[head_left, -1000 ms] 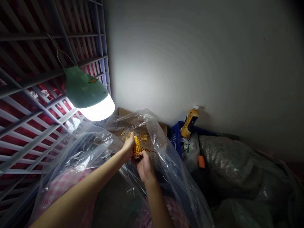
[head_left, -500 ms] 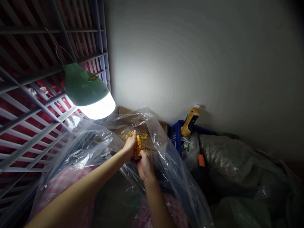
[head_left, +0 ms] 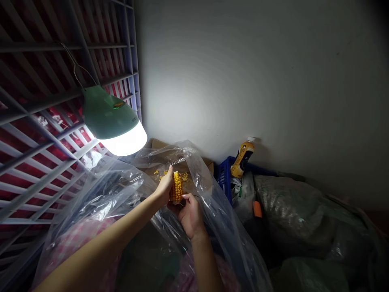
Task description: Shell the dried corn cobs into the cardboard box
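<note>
A yellow corn cob [head_left: 177, 187] with rows of kernels stands nearly upright between my two hands. My left hand [head_left: 165, 187] is closed around its left side, thumb pointing up along it. At the cob's lower right, my right hand [head_left: 191, 215] has its thumb pressed on the kernels, with fingers curled beneath and partly hidden. Loose corn kernels [head_left: 184, 176] lie behind the cob in a cardboard box [head_left: 158, 144]. A clear plastic sheet [head_left: 200, 178] drapes over the box and around my forearms.
A lit green lamp [head_left: 112, 117] hangs at the left from a slatted plastic crate [head_left: 60, 142]. To the right stand a blue basket [head_left: 224, 174], a yellow bottle [head_left: 242, 158] tilted in it, and large dark sacks [head_left: 298, 215]. A pale wall [head_left: 243, 81] rises behind.
My right hand has shifted slightly right, its thumb now at the cob's lower right edge. The cob has turned a little, showing more of its face.
</note>
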Demonstrator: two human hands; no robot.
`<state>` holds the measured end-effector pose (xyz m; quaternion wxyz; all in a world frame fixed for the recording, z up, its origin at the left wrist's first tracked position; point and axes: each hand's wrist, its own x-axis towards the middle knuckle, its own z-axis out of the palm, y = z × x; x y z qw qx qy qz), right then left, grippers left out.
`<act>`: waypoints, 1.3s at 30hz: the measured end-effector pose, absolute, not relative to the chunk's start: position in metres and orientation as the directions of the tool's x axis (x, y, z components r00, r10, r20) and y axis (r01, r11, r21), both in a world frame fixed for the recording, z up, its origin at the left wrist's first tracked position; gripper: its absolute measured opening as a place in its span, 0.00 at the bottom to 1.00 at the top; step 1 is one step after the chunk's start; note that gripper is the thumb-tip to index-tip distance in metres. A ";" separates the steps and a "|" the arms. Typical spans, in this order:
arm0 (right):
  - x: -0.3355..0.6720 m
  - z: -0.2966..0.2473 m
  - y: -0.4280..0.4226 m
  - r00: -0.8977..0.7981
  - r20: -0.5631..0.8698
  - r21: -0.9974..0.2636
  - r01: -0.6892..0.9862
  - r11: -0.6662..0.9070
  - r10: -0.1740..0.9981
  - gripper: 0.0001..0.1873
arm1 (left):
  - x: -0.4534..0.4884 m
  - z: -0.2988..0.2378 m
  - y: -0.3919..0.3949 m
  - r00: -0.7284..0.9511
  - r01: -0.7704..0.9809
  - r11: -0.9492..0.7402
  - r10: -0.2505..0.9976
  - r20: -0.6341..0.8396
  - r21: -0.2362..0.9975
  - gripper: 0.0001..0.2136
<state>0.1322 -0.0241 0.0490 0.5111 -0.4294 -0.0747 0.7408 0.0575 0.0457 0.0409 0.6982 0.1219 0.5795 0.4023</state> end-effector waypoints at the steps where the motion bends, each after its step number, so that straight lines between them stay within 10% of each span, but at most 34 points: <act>1: 0.133 0.049 -0.024 -0.095 -0.547 -0.571 -0.685 -0.453 0.832 0.08 | 0.057 0.041 0.046 0.000 -0.429 0.639 0.707 -0.707 0.639 0.21; 8: 0.133 0.044 -0.027 -0.096 -0.404 -0.719 -0.581 -0.381 0.910 0.11 | 0.051 0.043 0.052 0.054 -0.503 0.619 0.720 -0.692 0.603 0.19; 18: 0.141 0.054 -0.021 -0.104 -0.485 -0.551 -0.734 -0.396 0.868 0.16 | 0.037 0.072 0.044 0.358 -0.137 0.426 0.863 -0.356 0.894 0.18; 25: 0.144 0.058 -0.026 -0.146 -0.471 -0.507 -0.762 -0.403 0.870 0.24 | 0.040 0.080 0.030 0.537 -0.251 0.493 0.787 -0.304 0.833 0.23; 31: 0.147 0.055 -0.034 0.016 -0.461 -0.791 -0.459 -0.404 0.887 0.26 | 0.047 0.069 0.023 0.324 -0.299 0.510 0.849 -0.417 0.807 0.23; 39: 0.138 0.052 -0.036 -0.035 -0.434 -0.636 -0.695 -0.334 0.900 0.09 | 0.051 0.063 0.023 0.154 -0.289 0.446 0.895 -0.418 0.847 0.21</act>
